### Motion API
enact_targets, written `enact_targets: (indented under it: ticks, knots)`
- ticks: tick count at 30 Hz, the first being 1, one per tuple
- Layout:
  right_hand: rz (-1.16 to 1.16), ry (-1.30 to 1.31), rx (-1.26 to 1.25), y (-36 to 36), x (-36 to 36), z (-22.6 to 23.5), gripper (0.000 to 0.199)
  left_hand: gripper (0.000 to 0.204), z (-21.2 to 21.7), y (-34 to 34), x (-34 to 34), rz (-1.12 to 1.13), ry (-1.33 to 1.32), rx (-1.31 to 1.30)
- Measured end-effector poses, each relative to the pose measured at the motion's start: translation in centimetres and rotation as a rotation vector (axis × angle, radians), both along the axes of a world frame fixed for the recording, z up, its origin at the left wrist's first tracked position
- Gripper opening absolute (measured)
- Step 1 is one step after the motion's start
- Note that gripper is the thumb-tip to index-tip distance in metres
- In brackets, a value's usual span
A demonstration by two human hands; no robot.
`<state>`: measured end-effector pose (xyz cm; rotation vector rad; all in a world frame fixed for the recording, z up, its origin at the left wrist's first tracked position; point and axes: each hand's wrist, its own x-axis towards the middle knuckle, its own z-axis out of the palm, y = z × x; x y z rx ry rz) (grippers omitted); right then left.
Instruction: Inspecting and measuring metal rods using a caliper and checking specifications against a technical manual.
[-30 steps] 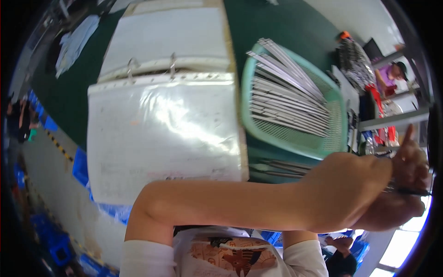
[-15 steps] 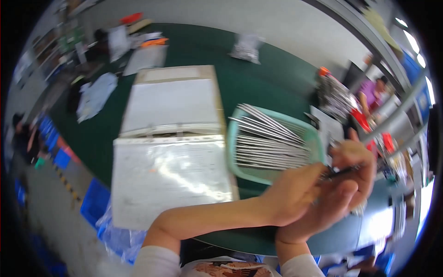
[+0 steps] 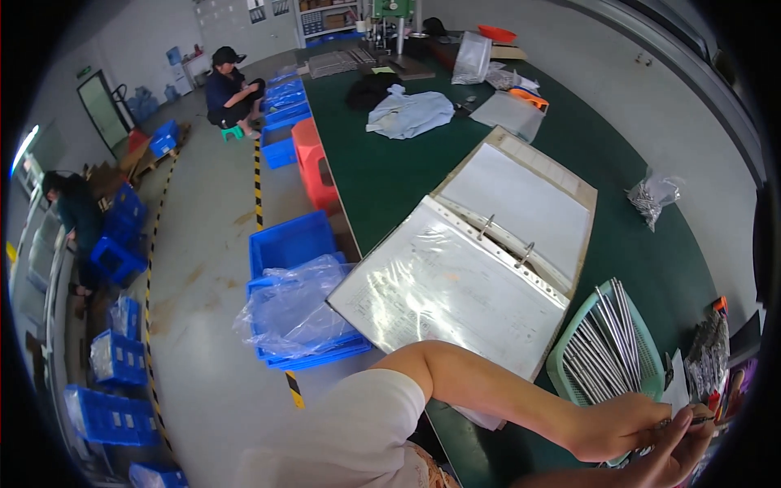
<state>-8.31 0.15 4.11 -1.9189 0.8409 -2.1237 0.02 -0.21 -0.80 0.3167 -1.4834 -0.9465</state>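
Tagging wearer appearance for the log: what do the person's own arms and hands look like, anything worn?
Bare left hand and right hand, no gloves. The left arm has a short white sleeve ending above the elbow, forearm bare. No watch or rings visible.

The table [image 3: 390, 175] is dark green, with a white-paged open binder [image 3: 476, 268] at its centre and a mint-green basket [image 3: 561, 370] of silvery rods [image 3: 606, 342] at four o'clock. At nine o'clock, blue crates [image 3: 289, 244] stand beside a yellow-and-black striped floor line [image 3: 258, 183]; an orange-red stool [image 3: 313, 163] is at eleven.
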Motion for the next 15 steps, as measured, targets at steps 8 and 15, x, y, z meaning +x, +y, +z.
enact_targets:
  ticks: [8,15]
  knots:
    - [-0.003,-0.016,-0.033,-0.4,0.1,0.1,0.031,0.017,-0.1,-0.5,-0.7,0.127,0.039,-0.102]
    - [-0.006,0.078,-0.021,-0.2,-0.1,0.3,0.032,0.015,0.2,-0.2,-0.1,0.052,-0.029,0.002]
